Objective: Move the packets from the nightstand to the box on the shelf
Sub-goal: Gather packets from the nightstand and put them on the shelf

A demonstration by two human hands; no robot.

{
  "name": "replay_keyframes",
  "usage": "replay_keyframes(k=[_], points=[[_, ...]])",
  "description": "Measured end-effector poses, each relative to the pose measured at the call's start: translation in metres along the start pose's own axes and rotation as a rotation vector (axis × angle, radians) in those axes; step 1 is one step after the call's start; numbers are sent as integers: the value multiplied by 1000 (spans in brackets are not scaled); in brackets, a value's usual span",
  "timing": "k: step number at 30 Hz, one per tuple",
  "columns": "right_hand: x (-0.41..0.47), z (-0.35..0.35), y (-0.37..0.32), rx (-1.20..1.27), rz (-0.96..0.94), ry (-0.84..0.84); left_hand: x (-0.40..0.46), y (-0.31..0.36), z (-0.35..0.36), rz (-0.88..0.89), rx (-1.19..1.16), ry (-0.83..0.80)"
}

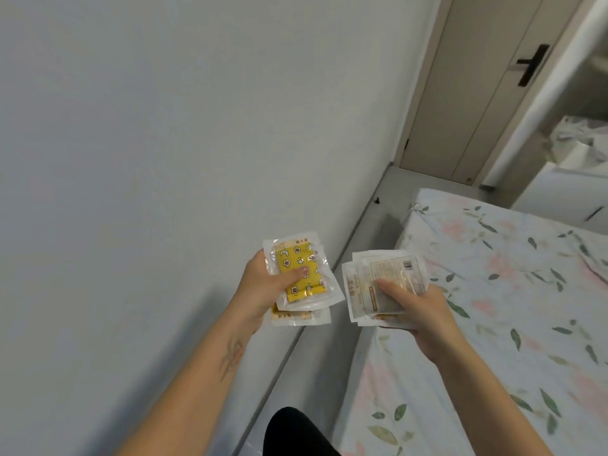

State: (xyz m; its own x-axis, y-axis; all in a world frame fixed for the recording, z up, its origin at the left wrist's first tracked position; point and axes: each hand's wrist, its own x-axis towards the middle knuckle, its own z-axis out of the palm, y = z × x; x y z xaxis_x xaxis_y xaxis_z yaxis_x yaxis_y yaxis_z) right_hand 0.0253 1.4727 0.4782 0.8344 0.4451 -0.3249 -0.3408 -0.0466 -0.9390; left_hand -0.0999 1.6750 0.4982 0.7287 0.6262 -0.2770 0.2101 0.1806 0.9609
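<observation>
Just the one view here, a wide-angle head cam that looked forward and steeply down, tilted a fair bit. It sat close above both forearms, with the wall (131, 143) filling the left, the bed (493, 324) on the right and a door (477, 93) further off.

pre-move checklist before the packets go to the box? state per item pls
1. Left hand grips its yellow packets, thumb on top: ok.
2. Right hand grips its pale packets, thumb on top: ok.
3. Both stacks fanned, lower packets sticking out under the left stack: not ok, may slip.
4. Box on the shelf in view: not ok, not visible.
5. Walkway between wall and bed free: ok as far as visible.
6. Nightstand emptied: cannot tell, out of view.
</observation>
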Motion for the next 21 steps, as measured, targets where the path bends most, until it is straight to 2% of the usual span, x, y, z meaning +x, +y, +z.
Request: replay_keyframes(k=[10, 15, 21], points=[[101, -21, -27, 88, 14, 245, 145, 18, 47, -59, 43, -148], [208, -52, -61, 111, -7, 317, 264, 46, 114, -48, 65, -220], [340, -101, -142, 120, -53, 326, 406, 113, 217, -23, 49, -253]])
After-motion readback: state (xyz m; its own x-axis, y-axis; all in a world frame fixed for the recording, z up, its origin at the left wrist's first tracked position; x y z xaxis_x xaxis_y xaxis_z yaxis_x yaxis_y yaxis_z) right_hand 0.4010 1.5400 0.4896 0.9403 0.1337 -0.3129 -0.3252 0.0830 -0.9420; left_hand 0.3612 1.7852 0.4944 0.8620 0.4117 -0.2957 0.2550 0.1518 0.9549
